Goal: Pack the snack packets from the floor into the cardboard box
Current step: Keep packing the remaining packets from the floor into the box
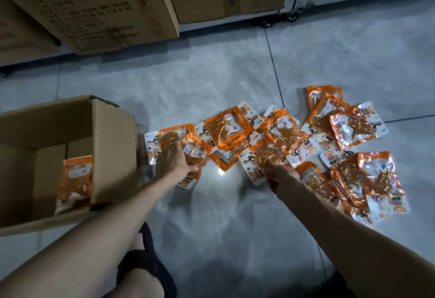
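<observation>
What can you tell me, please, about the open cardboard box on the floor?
The cardboard box is plain brown corrugated card, standing upright on the grey tiled floor at the person's left, its top flaps folded open. Inside, one orange snack packet leans against the wall nearest the pile; the rest of the visible interior is bare card. Neither hand touches it; the left forearm passes over its near corner.
</observation>
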Demonstrator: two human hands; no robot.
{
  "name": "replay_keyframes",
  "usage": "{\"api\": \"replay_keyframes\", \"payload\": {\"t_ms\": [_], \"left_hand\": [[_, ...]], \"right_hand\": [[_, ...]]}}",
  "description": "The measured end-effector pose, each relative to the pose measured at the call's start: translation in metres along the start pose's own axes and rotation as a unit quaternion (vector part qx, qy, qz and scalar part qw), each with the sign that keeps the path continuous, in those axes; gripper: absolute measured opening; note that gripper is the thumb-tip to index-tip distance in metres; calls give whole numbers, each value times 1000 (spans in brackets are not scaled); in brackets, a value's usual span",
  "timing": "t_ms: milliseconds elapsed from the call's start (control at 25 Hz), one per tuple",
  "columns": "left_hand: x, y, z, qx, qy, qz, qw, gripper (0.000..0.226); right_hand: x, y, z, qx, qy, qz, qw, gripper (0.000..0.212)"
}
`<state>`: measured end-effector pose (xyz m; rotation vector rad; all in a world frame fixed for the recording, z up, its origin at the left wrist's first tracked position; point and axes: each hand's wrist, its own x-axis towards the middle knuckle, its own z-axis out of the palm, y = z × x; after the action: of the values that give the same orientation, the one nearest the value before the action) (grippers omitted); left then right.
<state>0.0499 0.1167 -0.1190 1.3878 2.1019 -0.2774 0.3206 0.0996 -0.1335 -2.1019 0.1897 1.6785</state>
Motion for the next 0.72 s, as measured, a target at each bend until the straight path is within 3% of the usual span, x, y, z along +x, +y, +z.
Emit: {"api": "replay_keyframes", "payload": {"t_ms": [120,320,440,560,640,720], "left_hand": [[3,-1,15,25,47,-13,999,96],[0,-2,2,-13,44,-18,999,80],[0,-12,-23,-81,-15,18,996,54],[24,-30,-51,-149,-48,19,988,55],[47,-42,-61,-113,-57,9,992,55],[52,-40,-69,-54,-61,-13,997,58]], "right_hand": [[-3,7,0,28,-11,-19,999,21],[-28,11,4,97,-35,-33,994,18],[-44,14,13,128,-53,-59,989,25],[-60,20,20,109,-76,-96,986,18],[-72,20,25,76,-94,-145,982,4],[-78,15,30,16,-107,-223,969,7]]}}
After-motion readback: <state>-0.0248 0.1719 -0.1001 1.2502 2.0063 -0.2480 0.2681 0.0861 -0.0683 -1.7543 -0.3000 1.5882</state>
